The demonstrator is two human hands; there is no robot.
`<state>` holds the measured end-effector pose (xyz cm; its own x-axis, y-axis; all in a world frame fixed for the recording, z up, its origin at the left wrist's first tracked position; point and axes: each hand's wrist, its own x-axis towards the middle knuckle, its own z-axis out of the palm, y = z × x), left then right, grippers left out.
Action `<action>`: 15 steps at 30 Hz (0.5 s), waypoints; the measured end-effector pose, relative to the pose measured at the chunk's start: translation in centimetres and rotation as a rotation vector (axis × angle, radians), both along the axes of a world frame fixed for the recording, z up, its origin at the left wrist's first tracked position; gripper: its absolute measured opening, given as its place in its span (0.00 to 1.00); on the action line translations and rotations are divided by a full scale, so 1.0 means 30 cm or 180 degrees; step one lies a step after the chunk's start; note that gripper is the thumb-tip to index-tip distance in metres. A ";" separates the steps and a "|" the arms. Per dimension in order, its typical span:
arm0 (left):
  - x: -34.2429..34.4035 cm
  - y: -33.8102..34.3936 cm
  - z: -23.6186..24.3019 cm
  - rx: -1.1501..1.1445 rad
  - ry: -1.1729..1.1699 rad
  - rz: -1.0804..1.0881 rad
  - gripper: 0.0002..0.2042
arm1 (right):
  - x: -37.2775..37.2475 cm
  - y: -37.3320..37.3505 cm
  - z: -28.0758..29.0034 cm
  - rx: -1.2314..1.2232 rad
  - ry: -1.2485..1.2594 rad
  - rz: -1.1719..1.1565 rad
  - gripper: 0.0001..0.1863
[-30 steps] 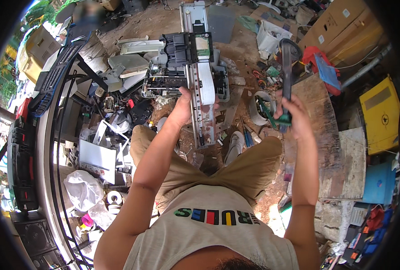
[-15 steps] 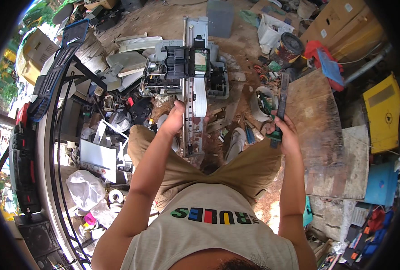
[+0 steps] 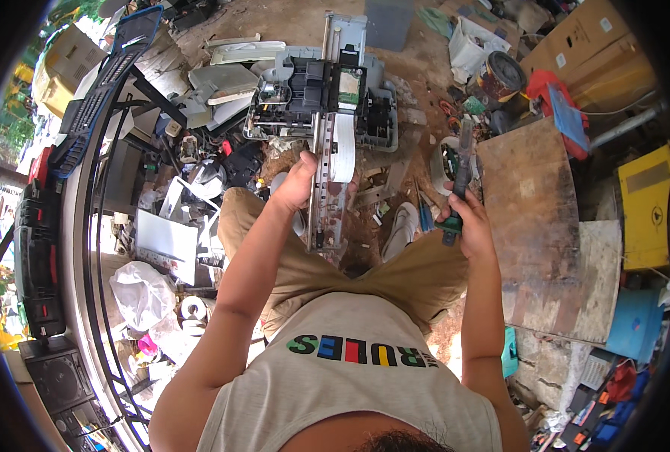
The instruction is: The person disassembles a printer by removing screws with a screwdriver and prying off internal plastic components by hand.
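Note:
An opened grey-and-black printer mechanism (image 3: 305, 84) lies on the ground ahead of my feet. A long metal rail assembly (image 3: 321, 218) sticks out from it toward me, with a wide white ribbon cable (image 3: 343, 154) along its right side. My left hand (image 3: 296, 184) is closed around the left edge of that rail; part of the grip is hidden. Off to the right, above my knee, my right hand (image 3: 471, 226) holds a long dark bar-shaped tool (image 3: 463, 162) with a green part by the fingers. The tool points away from me, apart from the printer.
Scrap parts and a white panel (image 3: 165, 245) lie to my left, beside a metal frame (image 3: 86, 248). On the right are a worn wooden board (image 3: 531, 218), a round tub (image 3: 446, 162) with parts inside, a paint-stained bucket (image 3: 501, 79), and a yellow case (image 3: 648, 207).
The view has shifted slightly, so the printer sits further right and up. My right hand has moved a little left with the tool. My left hand keeps its grip on the rail.

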<state>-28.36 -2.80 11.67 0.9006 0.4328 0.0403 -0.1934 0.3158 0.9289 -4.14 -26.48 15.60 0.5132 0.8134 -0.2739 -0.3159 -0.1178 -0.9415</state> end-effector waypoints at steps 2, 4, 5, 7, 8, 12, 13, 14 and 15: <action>-0.006 0.009 -0.026 0.0084 0.0133 -0.0058 0.53 | -0.016 -0.006 0.008 -0.0067 0.0037 0.0002 0.20; 0.005 0.006 -0.024 0.0038 0.0346 0.0063 0.53 | -0.021 -0.010 0.003 -0.0081 0.0004 0.0013 0.21; 0.003 0.003 -0.020 0.0067 0.0275 0.0135 0.44 | -0.015 -0.010 -0.010 -0.0063 -0.0048 0.0024 0.21; 0.020 -0.007 0.030 0.0706 0.1117 0.0822 0.31 | -0.007 -0.020 -0.036 -0.0042 -0.0087 0.0019 0.22; 0.042 -0.031 0.064 0.1180 0.1362 0.1194 0.22 | -0.005 -0.025 -0.045 -0.0028 -0.0075 0.0009 0.22; 0.072 -0.073 0.172 0.1780 0.2294 0.1571 0.21 | -0.016 -0.036 -0.053 -0.0073 0.0011 -0.0087 0.22; 0.072 -0.070 0.159 0.1966 0.2249 0.1727 0.22 | -0.019 -0.036 -0.059 -0.0089 0.0005 -0.0084 0.22; 0.075 -0.065 0.131 0.2153 0.2202 0.1883 0.23 | -0.020 -0.034 -0.067 -0.0106 0.0000 -0.0081 0.22; 0.076 -0.062 0.106 0.2333 0.2154 0.2031 0.25 | -0.022 -0.036 -0.072 -0.0130 -0.0005 -0.0082 0.22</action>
<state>-26.07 -4.67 14.86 0.4636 0.8837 0.0640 0.4777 -0.3101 0.8220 -4.81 -27.55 13.45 0.5344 0.7879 -0.3059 -0.3179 -0.1480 -0.9365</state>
